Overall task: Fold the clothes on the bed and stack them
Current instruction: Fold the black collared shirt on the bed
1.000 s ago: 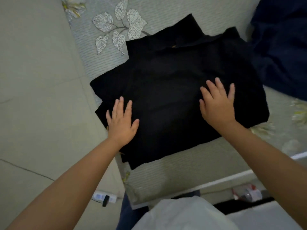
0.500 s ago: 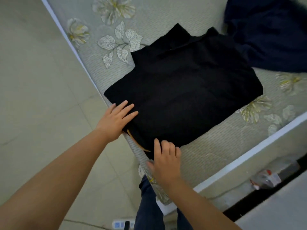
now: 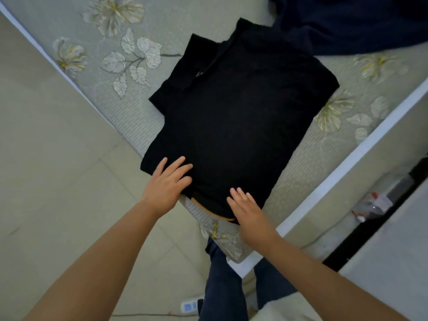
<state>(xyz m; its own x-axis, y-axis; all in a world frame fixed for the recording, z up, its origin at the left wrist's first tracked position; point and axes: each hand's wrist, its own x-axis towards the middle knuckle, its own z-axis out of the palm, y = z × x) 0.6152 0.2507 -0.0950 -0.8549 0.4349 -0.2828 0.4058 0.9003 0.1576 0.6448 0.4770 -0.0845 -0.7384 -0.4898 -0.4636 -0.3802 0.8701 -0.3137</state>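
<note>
A black garment (image 3: 236,117), folded into a rough rectangle, lies flat on the corner of the bed (image 3: 129,112), which has a grey-green cover with a flower and leaf print. Its collar end points away from me. A thin orange edge shows under its near hem. My left hand (image 3: 168,184) rests flat on the near left corner of the garment, fingers spread. My right hand (image 3: 249,210) lies flat on the near hem, fingers apart. Neither hand grips the cloth. A dark navy garment (image 3: 347,22) lies crumpled at the far right of the bed.
The bed's white edge (image 3: 347,167) runs along the right. A plastic bottle (image 3: 370,206) lies on the floor in the gap to the right. Tiled floor (image 3: 58,181) spreads on the left. A white power strip (image 3: 188,306) sits by my legs.
My left hand has slid further onto the garment's near left corner. My right hand has moved right along the near hem. The view has shifted, and the garment lies more squared.
</note>
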